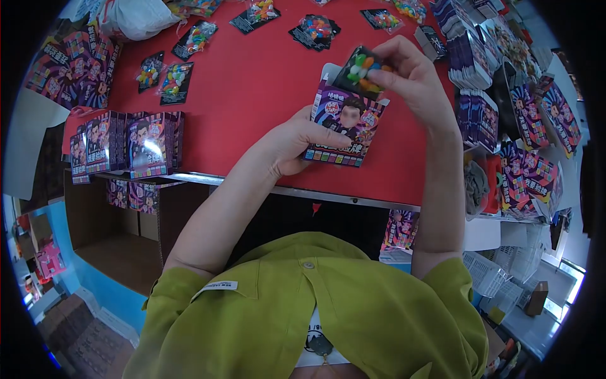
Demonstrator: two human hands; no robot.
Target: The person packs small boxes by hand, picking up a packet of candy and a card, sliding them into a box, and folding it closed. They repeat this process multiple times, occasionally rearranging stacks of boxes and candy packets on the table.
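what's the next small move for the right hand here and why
Probably to ease the candy packet down into the purple box: the right hand holds the packet at the box's top end, where a pale flap stands raised, and the left hand grips the box by its side.

a red tabletop [240,82] with a pale metal strip [303,191] along its near edge carries everything. at near left, glossy purple printed boxes [150,145] stand upright in close rows. farther off on the left, clear packets of colourful candy [176,79] lie with black cards, and more such packets lie across the far side. a white plastic bag [136,19] sits at far left. tall stacks of purple-and-white cartons [468,60] fill the far right.
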